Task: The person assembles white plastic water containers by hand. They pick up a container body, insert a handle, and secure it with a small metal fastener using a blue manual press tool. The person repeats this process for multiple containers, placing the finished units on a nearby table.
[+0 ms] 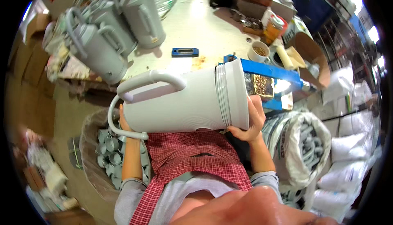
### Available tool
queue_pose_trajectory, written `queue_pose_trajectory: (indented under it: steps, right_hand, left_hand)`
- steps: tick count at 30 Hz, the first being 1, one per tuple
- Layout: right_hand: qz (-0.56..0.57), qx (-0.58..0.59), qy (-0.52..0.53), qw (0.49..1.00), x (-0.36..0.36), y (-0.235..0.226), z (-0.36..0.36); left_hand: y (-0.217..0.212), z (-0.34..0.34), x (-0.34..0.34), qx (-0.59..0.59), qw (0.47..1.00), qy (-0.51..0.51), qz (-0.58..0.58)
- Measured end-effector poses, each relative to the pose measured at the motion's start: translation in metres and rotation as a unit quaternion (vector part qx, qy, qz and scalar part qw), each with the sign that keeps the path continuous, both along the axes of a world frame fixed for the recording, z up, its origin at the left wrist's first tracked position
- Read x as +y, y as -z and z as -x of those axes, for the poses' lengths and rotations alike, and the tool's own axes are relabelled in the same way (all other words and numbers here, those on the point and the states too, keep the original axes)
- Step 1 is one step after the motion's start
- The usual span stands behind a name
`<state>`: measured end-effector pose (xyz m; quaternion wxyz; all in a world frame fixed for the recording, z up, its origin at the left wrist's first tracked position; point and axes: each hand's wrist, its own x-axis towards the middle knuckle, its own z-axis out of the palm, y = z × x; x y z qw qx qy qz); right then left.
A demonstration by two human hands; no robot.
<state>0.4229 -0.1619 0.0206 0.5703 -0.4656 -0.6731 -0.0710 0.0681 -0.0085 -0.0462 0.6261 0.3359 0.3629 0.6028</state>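
A large light-grey plastic jug body (pixel 172 102), like a vacuum flask shell, lies sideways in front of my waist. Its side handle (pixel 153 79) faces up and away from me, and a curved carrying handle (pixel 111 116) loops round its left end. My right hand (pixel 252 120) grips the wide ribbed end, thumb underneath and fingers on the far side. At the other end my left hand (pixel 123 119) holds the jug, mostly hidden behind it. Several similar grey jugs (pixel 100 51) stand at the table's left side.
On the white table (pixel 196 20) are a blue bar-shaped piece (pixel 185 52), a blue metal frame (pixel 266 70) and a cup of small brassy parts (pixel 258 52). A sack of grey cup-shaped parts (pixel 108 151) stands at my left, and a sack of grey handles (pixel 309 143) at my right.
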Motion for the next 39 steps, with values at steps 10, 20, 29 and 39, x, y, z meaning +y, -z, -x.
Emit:
queue_pose_trajectory:
  steps: [10, 20, 29, 39]
  right_hand:
    - [0.037, 0.027, -0.118, 0.992, 0.033, 0.004, 0.016]
    - [0.179, 0.238, -0.203, 0.933, 0.064, 0.011, 0.027]
    - [0.422, 0.418, -0.285, 0.752, 0.073, 0.022, 0.033]
    - [0.224, 0.209, -0.286, 0.908, 0.078, 0.015, 0.037]
  left_hand:
    - [0.067, 0.105, -0.021, 0.492, 0.809, -0.29, -0.138]
    - [-0.042, 0.082, -0.078, 0.125, 0.939, -0.288, -0.138]
    - [-0.069, 0.09, -0.102, 0.261, 0.874, -0.348, -0.217]
    - [-0.052, 0.115, -0.066, 0.085, 0.92, -0.365, -0.116]
